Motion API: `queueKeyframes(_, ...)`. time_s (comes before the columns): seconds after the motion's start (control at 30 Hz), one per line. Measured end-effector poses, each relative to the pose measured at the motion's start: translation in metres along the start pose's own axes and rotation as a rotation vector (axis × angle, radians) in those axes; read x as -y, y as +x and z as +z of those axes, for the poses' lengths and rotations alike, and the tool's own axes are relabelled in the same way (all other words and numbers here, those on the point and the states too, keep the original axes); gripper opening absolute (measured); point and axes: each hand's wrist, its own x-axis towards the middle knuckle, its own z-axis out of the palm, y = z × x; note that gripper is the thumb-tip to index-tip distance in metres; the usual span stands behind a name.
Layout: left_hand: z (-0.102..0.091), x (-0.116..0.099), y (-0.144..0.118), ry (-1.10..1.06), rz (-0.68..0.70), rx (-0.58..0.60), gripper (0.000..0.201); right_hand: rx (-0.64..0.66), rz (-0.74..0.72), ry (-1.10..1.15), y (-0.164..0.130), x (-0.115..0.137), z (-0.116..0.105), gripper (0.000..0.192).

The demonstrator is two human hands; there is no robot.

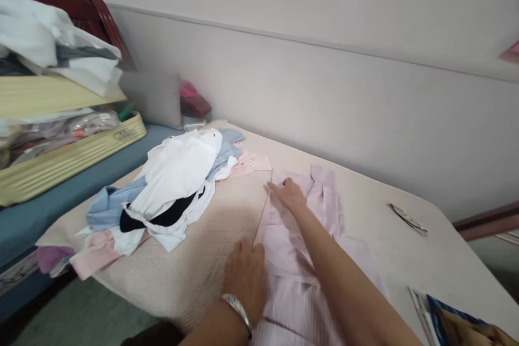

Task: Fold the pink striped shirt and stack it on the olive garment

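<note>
Pale grey wall fills the top of the frame above a cream surface [405, 248] that runs from lower left to the right edge. At upper left, bagged white linen [60, 48] sits piled over a yellow crate [73, 157], which rests on a blue mattress [48, 205]. Just right of that, at left centre, a heap of clothes [170, 189] in white, blue, black and pink lies on the surface.

At bottom centre, the left hand [245, 278], a silver watch [238, 311] on its wrist, presses flat on the near left edge of a pink shirt [300, 281], fingers together and extended, gripping nothing. The shirt lies spread at lower centre, its collar pointing toward the wall. Slightly right and farther up the frame, the right hand [288, 194] reaches across the shirt and rests near its upper left edge, fingers laid flat and open on the cloth, the forearm crossing the garment diagonally.

Well to the right, scissors [407, 219] lie on the bare surface. At the lower right corner, a magazine [454, 321] touches the frame edge.
</note>
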Motion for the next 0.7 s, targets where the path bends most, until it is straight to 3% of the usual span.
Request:
queueKeyframes(0.07, 0.010, -0.009, -0.005, 0.001, 0.002, 0.050, 0.038, 0.029, 0.057, -0.014, 0.021, 0.024, 0.026, 0.062)
queueKeyframes(0.13, 0.017, -0.016, -0.009, -0.007, 0.013, 0.119, 0.036, 0.040, 0.104, -0.022, 0.036, 0.028, 0.041, 0.052)
queueKeyframes(0.23, 0.020, -0.019, -0.012, -0.014, 0.080, 0.118, 0.033, 0.045, 0.132, -0.009, 0.048, 0.011, 0.044, 0.036)
queueKeyframes(0.37, 0.023, -0.019, -0.014, -0.018, 0.162, 0.086, 0.031, -0.008, 0.125, 0.012, 0.050, -0.028, 0.032, 0.035)
queueKeyframes(0.5, 0.025, -0.022, -0.013, 0.009, 0.186, 0.220, 0.032, -0.051, 0.131, -0.002, 0.048, -0.056, 0.029, 0.035)
queueKeyframes(0.7, 0.018, -0.024, -0.016, -0.021, 0.214, 0.354, 0.038, -0.083, 0.113, -0.052, 0.053, -0.060, 0.038, 0.032)
